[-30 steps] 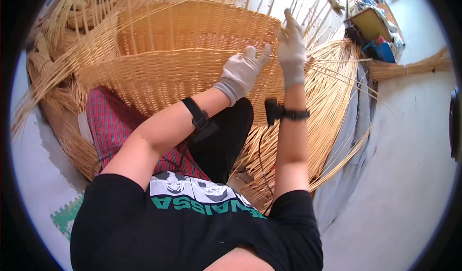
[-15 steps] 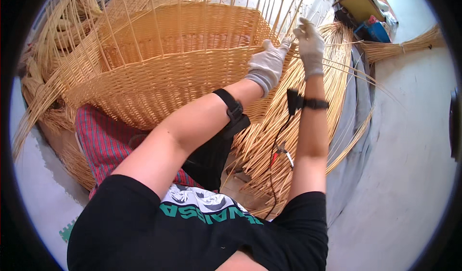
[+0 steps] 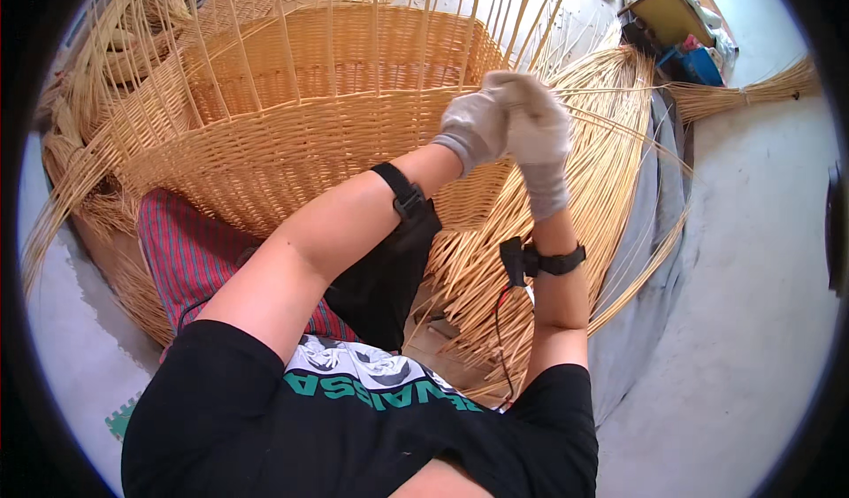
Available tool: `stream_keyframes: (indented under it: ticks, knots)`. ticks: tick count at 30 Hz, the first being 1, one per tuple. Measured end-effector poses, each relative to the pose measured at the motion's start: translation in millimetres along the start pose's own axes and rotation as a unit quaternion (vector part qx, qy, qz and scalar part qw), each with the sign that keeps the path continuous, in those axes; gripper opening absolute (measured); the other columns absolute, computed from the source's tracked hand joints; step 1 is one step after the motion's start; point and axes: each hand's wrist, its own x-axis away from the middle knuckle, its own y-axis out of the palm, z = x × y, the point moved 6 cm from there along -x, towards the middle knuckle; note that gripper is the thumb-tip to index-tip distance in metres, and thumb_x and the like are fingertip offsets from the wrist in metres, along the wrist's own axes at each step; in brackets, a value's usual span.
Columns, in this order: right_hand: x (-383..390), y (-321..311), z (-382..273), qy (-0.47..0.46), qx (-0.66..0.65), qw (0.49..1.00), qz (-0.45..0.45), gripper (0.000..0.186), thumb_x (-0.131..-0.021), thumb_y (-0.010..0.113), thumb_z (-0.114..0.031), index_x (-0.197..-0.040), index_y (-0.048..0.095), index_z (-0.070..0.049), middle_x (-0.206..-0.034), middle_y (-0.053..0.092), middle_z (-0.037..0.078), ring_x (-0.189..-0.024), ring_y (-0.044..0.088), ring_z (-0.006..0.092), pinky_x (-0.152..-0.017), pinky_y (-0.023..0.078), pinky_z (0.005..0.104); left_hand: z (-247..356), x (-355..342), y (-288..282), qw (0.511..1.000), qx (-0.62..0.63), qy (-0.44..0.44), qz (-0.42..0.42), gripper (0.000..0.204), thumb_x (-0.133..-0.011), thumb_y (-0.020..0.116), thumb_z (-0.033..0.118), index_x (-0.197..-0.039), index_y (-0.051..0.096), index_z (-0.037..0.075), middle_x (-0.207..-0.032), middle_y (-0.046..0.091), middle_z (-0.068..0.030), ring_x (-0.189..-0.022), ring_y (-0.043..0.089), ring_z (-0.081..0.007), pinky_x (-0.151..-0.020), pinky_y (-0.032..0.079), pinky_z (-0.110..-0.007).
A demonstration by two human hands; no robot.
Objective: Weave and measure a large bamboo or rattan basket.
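A partly woven wicker basket (image 3: 301, 162) leans across my lap, with upright stakes (image 3: 378, 47) standing along its rim. Both my hands wear pale work gloves and meet at the basket's right end. My left hand (image 3: 473, 129) is closed against the rim there, its fingertips hidden behind the other glove. Curled over from the right, my right hand (image 3: 537, 131) touches the left one, slightly blurred. Long wicker strands (image 3: 610, 125) trail off rightward from beside it. What lies between the fingers is mostly covered.
A large heap of loose wicker rods (image 3: 531, 250) spreads below and right of the basket, over grey cloth (image 3: 650, 241). A tied bundle (image 3: 743, 97) lies at far right, near a blue container (image 3: 703, 65). Coiled wicker (image 3: 124, 47) stands at far left.
My right hand has come down and left from among the stakes onto my left hand, its fingers now curled. My left hand has shifted slightly left and down.
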Motion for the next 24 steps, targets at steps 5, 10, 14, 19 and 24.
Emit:
stream_keyframes:
  ticks: [5,10,14,19,24]
  knots:
    - [-18,-36,68,0.260,-0.151,0.948,0.100,0.037,-0.092,0.074,-0.032,-0.118,0.071,-0.006,-0.102,0.074,0.009,-0.091,0.068,0.0195,-0.087,0.055,0.0312,-30,28,5,0.697,0.691,-0.129,0.144,0.031,-0.104,0.058,0.020,-0.133,0.063,0.009,-0.121,0.069,-0.0083,-0.093,0.071,-0.0172,-0.076,0.061,-0.028]
    - [0,-29,122,0.341,0.162,0.916,-0.138,0.054,-0.082,0.078,-0.054,-0.102,0.073,-0.004,-0.092,0.074,0.011,-0.086,0.069,0.0218,-0.080,0.054,0.0351,-52,24,-43,0.710,0.657,-0.134,0.216,0.020,-0.102,0.059,0.010,-0.119,0.068,0.004,-0.104,0.072,-0.0094,-0.090,0.071,-0.0160,-0.071,0.061,-0.029]
    - [4,-15,118,0.280,0.356,0.890,0.053,0.045,-0.084,0.075,-0.052,-0.091,0.072,-0.007,-0.083,0.072,0.013,-0.080,0.069,0.0287,-0.075,0.054,0.0406,9,-66,-109,0.966,0.110,0.083,0.218,0.020,-0.098,0.060,0.010,-0.116,0.066,0.004,-0.089,0.071,-0.0120,-0.085,0.071,-0.0215,-0.070,0.058,-0.033]
    - [5,-8,125,0.356,0.449,0.819,0.038,0.035,-0.086,0.072,-0.045,-0.094,0.072,-0.011,-0.082,0.072,0.010,-0.080,0.069,0.0289,-0.076,0.054,0.0415,44,-68,-98,0.979,0.080,0.113,0.152,0.054,-0.092,0.066,0.013,-0.144,0.051,0.018,-0.129,0.060,-0.0134,-0.119,0.060,-0.0308,-0.103,0.048,-0.041]
    - [-4,-18,85,0.221,0.288,0.925,0.116,0.050,-0.082,0.075,-0.052,-0.118,0.069,-0.017,-0.104,0.073,0.010,-0.101,0.066,0.0293,-0.089,0.050,0.0410,-44,51,-116,0.932,-0.189,0.186,0.247,0.057,-0.090,0.068,0.023,-0.145,0.053,0.030,-0.152,0.047,-0.0081,-0.139,0.045,-0.0275,-0.122,0.031,-0.044]
